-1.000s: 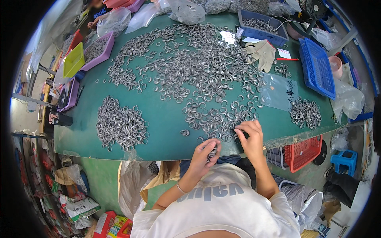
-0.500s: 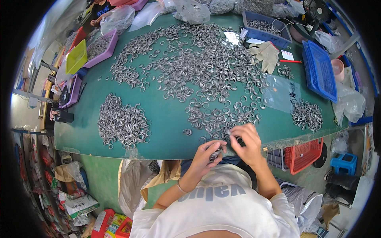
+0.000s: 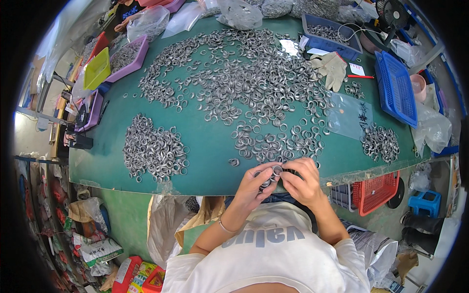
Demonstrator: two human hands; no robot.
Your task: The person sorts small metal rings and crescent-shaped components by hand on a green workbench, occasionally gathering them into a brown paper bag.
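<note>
Near the front edge of the green table, my left hand (image 3: 253, 187) is curled around several grey metal rings (image 3: 264, 183). One metal ring (image 3: 277, 170) stands out at its fingertips, its round opening facing up. My right hand (image 3: 303, 181) pinches that same ring from the right side, so the two hands meet there. Just beyond the hands lies a loose spread of rings (image 3: 273, 144), which runs into a large heap of rings (image 3: 264, 85) across the middle. A separate pile of rings (image 3: 154, 149) sits at the left, and a smaller ring pile (image 3: 380, 145) at the right.
A clear plastic bag (image 3: 349, 115), cotton gloves (image 3: 330, 69) and a red pen (image 3: 360, 76) lie on the right. Blue baskets (image 3: 396, 90) and a fan (image 3: 392, 14) stand beyond. Purple (image 3: 129, 61) and yellow bins (image 3: 97, 69) line the far left. Someone's hand (image 3: 123, 24) shows at the far left.
My right hand has come down and left to meet my left hand. A ring now shows between their fingertips. The whole view has shifted slightly.
</note>
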